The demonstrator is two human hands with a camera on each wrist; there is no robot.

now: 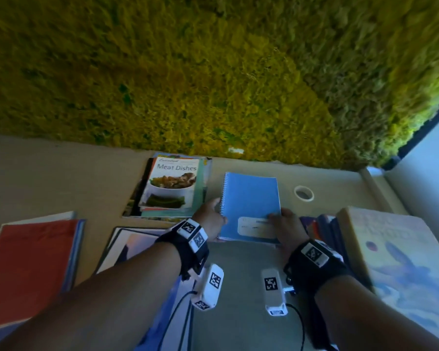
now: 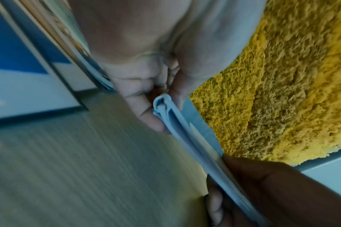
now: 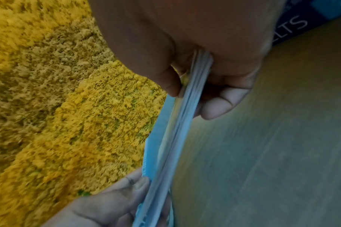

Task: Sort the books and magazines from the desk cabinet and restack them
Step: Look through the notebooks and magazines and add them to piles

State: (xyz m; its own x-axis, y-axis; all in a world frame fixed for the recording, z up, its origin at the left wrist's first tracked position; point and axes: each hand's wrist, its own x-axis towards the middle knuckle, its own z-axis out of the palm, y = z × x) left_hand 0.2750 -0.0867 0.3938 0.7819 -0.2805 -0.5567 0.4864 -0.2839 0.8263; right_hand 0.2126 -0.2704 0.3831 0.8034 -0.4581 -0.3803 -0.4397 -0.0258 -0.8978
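- My left hand [image 1: 209,220] pinches the blue notebook [image 1: 251,203] at its spiral edge; my right hand [image 1: 288,228] grips the near right corner.
- Notebook sits between the cookbook stack [image 1: 173,186] and right-hand pile [image 1: 395,254] (bare desk [image 1: 48,173] far left).

Office: desk [image 1: 61,173], moss wall [image 1: 213,72]

Both our forearms reach forward side by side, bare, each with a black wrist strap carrying white tagged camera modules. Our left hand [image 1: 211,219] pinches the near-left corner of the blue notebook [image 1: 251,198], thumb on top and fingers [image 2: 146,113] curled underneath. Our right hand [image 1: 287,226] pinches the near-right edge the same way, thumb on the cover, fingers [image 3: 220,106] below. Hands are apart, notebook spanning between them. Wrists roughly level, palms turned inward.
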